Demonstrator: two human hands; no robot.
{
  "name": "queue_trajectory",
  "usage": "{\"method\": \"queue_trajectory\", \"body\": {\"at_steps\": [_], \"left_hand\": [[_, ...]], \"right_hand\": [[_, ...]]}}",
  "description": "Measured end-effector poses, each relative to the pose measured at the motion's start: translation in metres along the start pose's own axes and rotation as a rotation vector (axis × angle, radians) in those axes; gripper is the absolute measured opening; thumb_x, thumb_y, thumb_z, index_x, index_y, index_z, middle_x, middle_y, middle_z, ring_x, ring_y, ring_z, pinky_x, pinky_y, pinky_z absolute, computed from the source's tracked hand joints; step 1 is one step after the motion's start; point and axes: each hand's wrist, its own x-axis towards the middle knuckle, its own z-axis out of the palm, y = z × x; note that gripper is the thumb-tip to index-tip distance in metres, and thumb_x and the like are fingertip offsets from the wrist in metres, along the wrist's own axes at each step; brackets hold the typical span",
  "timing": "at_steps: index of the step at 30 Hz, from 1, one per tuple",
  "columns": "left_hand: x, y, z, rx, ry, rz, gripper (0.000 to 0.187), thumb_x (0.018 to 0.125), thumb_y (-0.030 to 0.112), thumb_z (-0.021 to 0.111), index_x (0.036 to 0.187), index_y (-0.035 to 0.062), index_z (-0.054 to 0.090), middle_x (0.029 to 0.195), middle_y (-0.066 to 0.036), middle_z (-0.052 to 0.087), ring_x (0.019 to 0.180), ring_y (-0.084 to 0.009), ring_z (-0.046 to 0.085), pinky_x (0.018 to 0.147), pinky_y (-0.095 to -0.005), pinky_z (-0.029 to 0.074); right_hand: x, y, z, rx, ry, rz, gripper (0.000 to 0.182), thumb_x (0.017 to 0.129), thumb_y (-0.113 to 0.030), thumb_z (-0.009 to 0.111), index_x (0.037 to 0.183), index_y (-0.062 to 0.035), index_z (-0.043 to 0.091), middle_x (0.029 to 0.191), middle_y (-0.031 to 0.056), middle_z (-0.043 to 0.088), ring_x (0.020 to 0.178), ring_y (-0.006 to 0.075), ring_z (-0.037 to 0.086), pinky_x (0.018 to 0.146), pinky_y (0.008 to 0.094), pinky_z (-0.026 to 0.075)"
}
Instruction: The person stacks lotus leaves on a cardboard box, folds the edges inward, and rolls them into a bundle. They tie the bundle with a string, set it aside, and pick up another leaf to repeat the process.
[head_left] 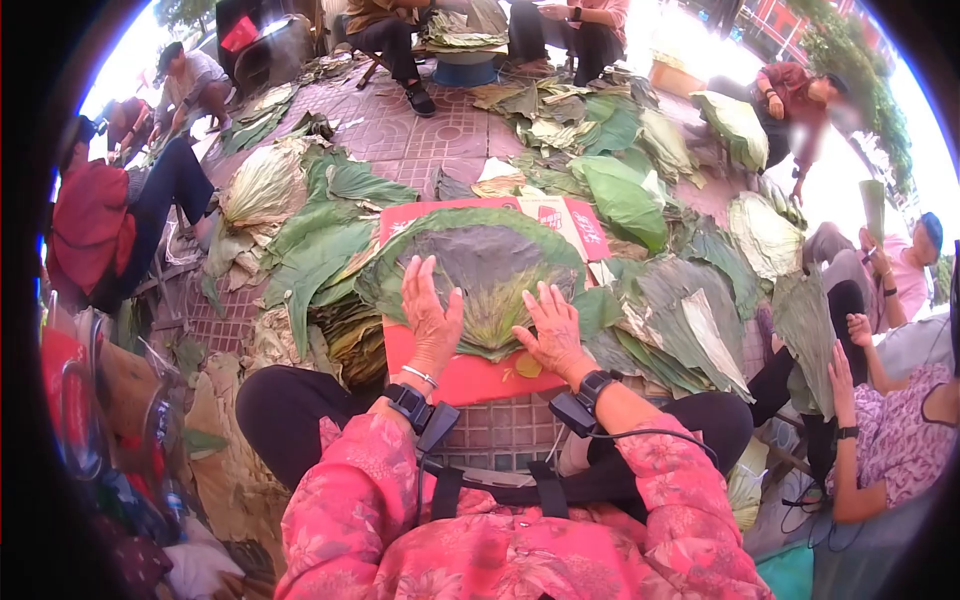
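Note:
A broad, dried lotus leaf [485, 260], grey-purple in the middle with a green rim, lies fanned out in front of me. Under it is a red cardboard sheet [482, 382] with white printed panels at its far right. My left hand [434, 312] rests flat on the leaf's near left part, fingers spread. On the near right part, my right hand [553, 335] is also spread, its fingertips on or just above the leaf. Neither hand grips anything.
Piles of green and brown leaves flank me, on the left [320, 245] and right [680, 310]. Beyond them is pink paving [430, 140]. Several people sit around, some handling leaves. A blue basin [466, 70] stands ahead, and a cable runs by my right wrist.

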Motion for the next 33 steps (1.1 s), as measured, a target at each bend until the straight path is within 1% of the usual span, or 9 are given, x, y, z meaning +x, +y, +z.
{"method": "queue_trajectory", "body": {"at_steps": [5,12,13,18,21,26,29,32,33], "left_hand": [[-0.022,-0.023,0.021,0.457,-0.53,0.169,0.079,0.081,0.057,0.049,0.139,0.0066,0.028,0.146,-0.024,0.013,0.137,-0.0369,0.007,0.106,-0.0539,0.013],[-0.021,-0.021,0.02,0.433,-0.534,0.123,0.079,0.079,0.052,0.055,0.139,0.0087,0.029,0.148,-0.02,0.011,0.138,-0.0353,0.006,0.107,-0.0514,0.011],[-0.02,-0.02,0.02,0.427,-0.533,0.126,0.079,0.079,0.052,0.056,0.139,0.0089,0.029,0.148,-0.02,0.011,0.138,-0.035,0.006,0.108,-0.0512,0.012],[-0.022,-0.023,0.021,0.433,-0.511,0.143,0.079,0.078,0.05,0.057,0.139,0.0093,0.029,0.148,-0.019,0.011,0.138,-0.0341,0.007,0.108,-0.0506,0.012],[-0.022,-0.022,0.021,0.432,-0.508,0.138,0.078,0.078,0.049,0.058,0.139,0.0091,0.029,0.148,-0.019,0.011,0.138,-0.0341,0.007,0.107,-0.0517,0.011],[-0.023,-0.021,0.021,0.444,-0.518,0.129,0.078,0.078,0.047,0.058,0.14,0.0094,0.027,0.149,-0.018,0.01,0.138,-0.0334,0.006,0.107,-0.0522,0.01],[-0.023,-0.02,0.022,0.449,-0.515,0.132,0.078,0.079,0.046,0.058,0.14,0.0097,0.026,0.149,-0.017,0.01,0.138,-0.0328,0.006,0.107,-0.0519,0.01],[-0.022,-0.02,0.021,0.465,-0.517,0.132,0.078,0.079,0.046,0.058,0.14,0.0099,0.026,0.149,-0.017,0.01,0.138,-0.0326,0.006,0.107,-0.0517,0.01],[-0.023,-0.02,0.022,0.468,-0.519,0.131,0.078,0.079,0.046,0.058,0.14,0.0099,0.026,0.149,-0.017,0.01,0.138,-0.0325,0.006,0.107,-0.0516,0.01]], "right_hand": [[-0.009,0.006,0.011,-0.065,-0.172,0.006,0.064,0.084,-0.048,0.049,0.136,-0.013,0.035,0.143,0.015,0.028,0.131,0.0349,0.024,0.103,0.0464,0.021],[0.007,0.036,-0.037,0.08,-0.417,0.007,0.064,0.085,-0.049,0.048,0.135,-0.0121,0.035,0.14,0.0151,0.032,0.13,0.0335,0.028,0.1,0.0478,0.026],[0.01,0.05,-0.049,0.08,-0.346,0.001,0.062,0.083,-0.047,0.051,0.132,-0.0105,0.039,0.137,0.0144,0.037,0.127,0.0323,0.033,0.098,0.05,0.029],[0.001,0.149,-0.156,0.148,-0.25,0.134,0.048,0.077,-0.036,0.06,0.115,-0.0062,0.055,0.118,0.0168,0.055,0.113,0.0318,0.049,0.094,0.0404,0.04],[-0.046,0.202,-0.214,0.014,-0.353,0.363,0.047,0.07,-0.032,0.065,0.109,-0.0049,0.059,0.107,0.0184,0.06,0.104,0.0337,0.055,0.09,0.0378,0.043],[-0.173,0.275,-0.212,-0.176,-0.415,0.535,0.041,0.066,-0.022,0.068,0.103,-0.005,0.062,0.1,0.0186,0.062,0.093,0.0337,0.059,0.081,0.0391,0.046],[-0.188,0.269,-0.207,-0.053,-0.31,0.763,0.028,0.07,-0.019,0.066,0.093,-0.003,0.065,0.085,0.0179,0.065,0.083,0.0295,0.063,0.074,0.0362,0.048],[-0.189,0.278,-0.199,0.005,-0.03,0.76,0.018,0.073,-0.018,0.062,0.084,-0.0035,0.065,0.074,0.015,0.064,0.072,0.0269,0.063,0.066,0.035,0.048],[-0.183,0.274,-0.205,0.061,-0.025,0.966,0.017,0.076,-0.018,0.059,0.083,-0.0047,0.065,0.073,0.0134,0.064,0.071,0.0246,0.063,0.066,0.0343,0.048]]}}
